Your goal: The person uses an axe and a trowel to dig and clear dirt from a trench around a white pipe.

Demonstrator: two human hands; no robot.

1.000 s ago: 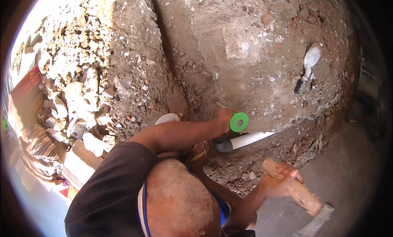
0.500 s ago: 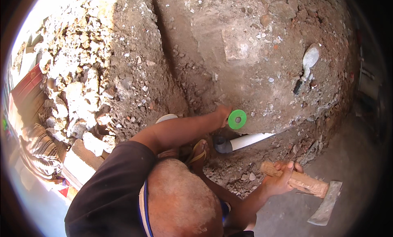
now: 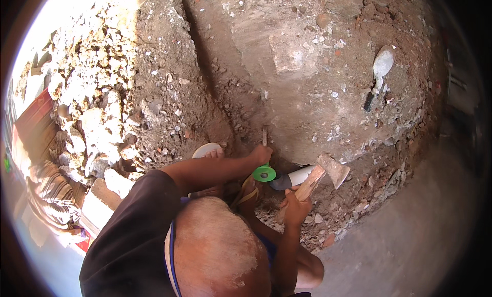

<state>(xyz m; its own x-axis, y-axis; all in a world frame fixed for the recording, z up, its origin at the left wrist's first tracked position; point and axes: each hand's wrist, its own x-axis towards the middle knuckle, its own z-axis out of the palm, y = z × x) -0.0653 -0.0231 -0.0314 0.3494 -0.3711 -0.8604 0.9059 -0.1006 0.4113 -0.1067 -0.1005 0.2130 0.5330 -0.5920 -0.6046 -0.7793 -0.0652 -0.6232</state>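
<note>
Neither of my hands is in the head view. A co-worker squats just in front of me, with the head (image 3: 220, 240) seen from above. The co-worker's left hand (image 3: 262, 155) grips a chisel with a round green guard (image 3: 264, 174). Its metal shaft (image 3: 264, 135) points at the soil edge. In the co-worker's right hand (image 3: 296, 207) is a hatchet, held by its wooden handle (image 3: 310, 183), its broad head (image 3: 334, 171) raised over the trench. A white pipe (image 3: 301, 175) with a dark grey fitting (image 3: 280, 182) lies partly behind the handle.
A dusty trowel (image 3: 383, 62) with a dark handle lies on the dirt at right. Stone rubble (image 3: 102, 107) is heaped at left, beside a striped cloth (image 3: 48, 189). A long groove (image 3: 197, 46) runs through the soil. Smooth grey floor (image 3: 389, 246) spreads at lower right.
The co-worker's hatchet has swung up and left from the lower right to above the pipe. The chisel with its green guard has shifted left and down. The view has moved slightly.
</note>
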